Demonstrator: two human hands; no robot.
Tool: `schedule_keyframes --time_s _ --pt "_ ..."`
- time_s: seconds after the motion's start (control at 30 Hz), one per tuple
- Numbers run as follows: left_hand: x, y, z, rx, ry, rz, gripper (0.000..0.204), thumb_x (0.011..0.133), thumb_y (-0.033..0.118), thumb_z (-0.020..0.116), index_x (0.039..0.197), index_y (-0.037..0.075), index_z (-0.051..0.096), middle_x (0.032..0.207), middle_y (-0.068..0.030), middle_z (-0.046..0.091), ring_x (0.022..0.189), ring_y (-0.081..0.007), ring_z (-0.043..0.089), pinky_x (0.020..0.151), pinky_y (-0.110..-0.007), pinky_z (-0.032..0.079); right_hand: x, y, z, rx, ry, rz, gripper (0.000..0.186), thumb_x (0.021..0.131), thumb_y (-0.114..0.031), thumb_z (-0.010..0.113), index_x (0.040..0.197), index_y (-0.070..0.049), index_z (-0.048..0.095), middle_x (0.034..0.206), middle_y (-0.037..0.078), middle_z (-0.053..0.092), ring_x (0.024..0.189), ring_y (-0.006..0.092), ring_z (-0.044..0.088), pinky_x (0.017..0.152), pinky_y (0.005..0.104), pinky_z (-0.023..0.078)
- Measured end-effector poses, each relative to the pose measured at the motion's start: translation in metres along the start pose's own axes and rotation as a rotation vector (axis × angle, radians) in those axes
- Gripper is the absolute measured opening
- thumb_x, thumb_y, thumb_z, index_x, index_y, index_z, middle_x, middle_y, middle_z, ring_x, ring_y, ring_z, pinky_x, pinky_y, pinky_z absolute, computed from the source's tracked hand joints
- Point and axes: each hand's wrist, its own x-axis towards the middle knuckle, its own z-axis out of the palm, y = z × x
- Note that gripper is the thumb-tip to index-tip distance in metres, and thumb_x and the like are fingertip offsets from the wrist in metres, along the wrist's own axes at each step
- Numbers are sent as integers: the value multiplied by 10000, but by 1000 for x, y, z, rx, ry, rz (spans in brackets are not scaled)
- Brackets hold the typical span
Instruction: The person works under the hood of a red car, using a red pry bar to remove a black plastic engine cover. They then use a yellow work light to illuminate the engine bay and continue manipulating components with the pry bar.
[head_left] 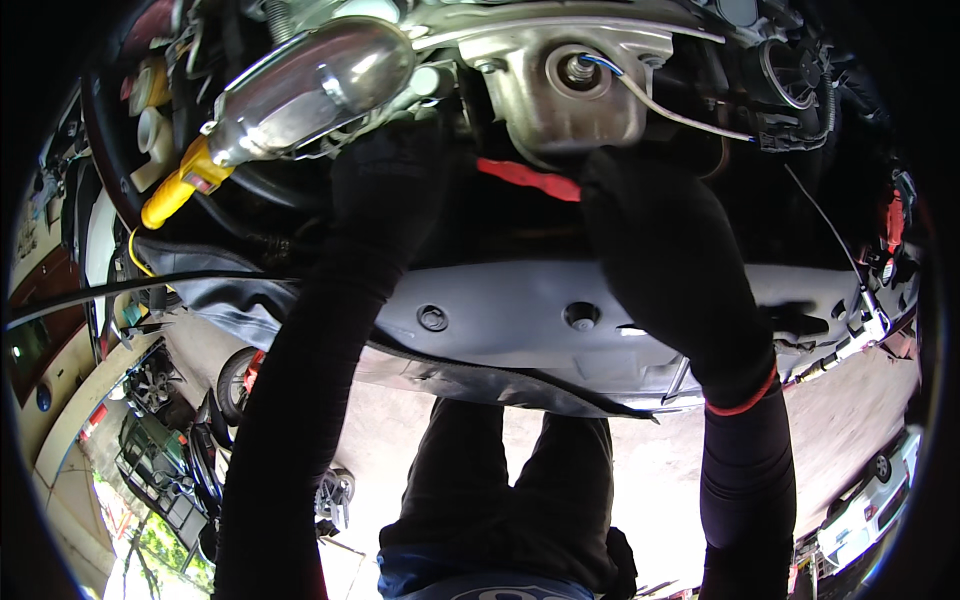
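Both my hands, in black gloves, are inside an open engine bay. My right hand [655, 235] is closed at the end of a slim red handle-like piece [528, 179], which points left toward my other hand; its kind is not clear. Just above that hand is a metal heat shield [500, 75] with a sensor [580, 68] in its round hole and a pale wire [655, 108] running right. My left hand [390, 165] reaches in below the work lamp [315, 85], near a round silvery part [427, 80]. Its fingers are lost in shadow.
The lamp's yellow handle [180, 187] sticks out left, its cord hanging down. A grey plastic bumper cover [500, 310] crosses between my body and the engine. A black rod or hose [150, 287] runs in from the left. A white car [875, 500] stands at lower right, motorcycles at lower left.
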Motion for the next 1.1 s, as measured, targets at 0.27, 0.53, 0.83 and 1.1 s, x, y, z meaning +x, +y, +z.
schedule_keyframes --time_s 0.27,0.53,0.83,1.1 --pt "5 -9 -1 -75 -26 92 302 920 298 796 1209 210 781 969 -48 754 817 -258 712 734 -383 576 8 -3 16 138 5 210 195 900 -86 712 1089 -51 680 943 122 702 870 337 701 765 465 567" --pt "13 -18 -5 -161 -136 154 428 939 243 750 1362 203 698 995 -57 732 868 -267 699 768 -417 576 21 -10 21 78 -33 253 200 909 -125 691 1100 -69 670 867 105 670 801 310 684 733 457 560" --pt "6 -23 1 -153 -126 171 444 922 258 767 1334 117 682 931 -116 673 806 -288 666 702 -436 539 21 -1 31 86 -55 221 257 917 -162 698 1145 -45 678 880 126 700 793 324 702 731 461 571" --pt "2 -16 2 -153 -94 80 390 957 274 758 1299 102 680 919 -105 666 830 -284 677 721 -422 548 16 17 41 206 -97 127 231 927 -104 684 1136 -7 680 978 155 718 892 336 715 800 464 580"
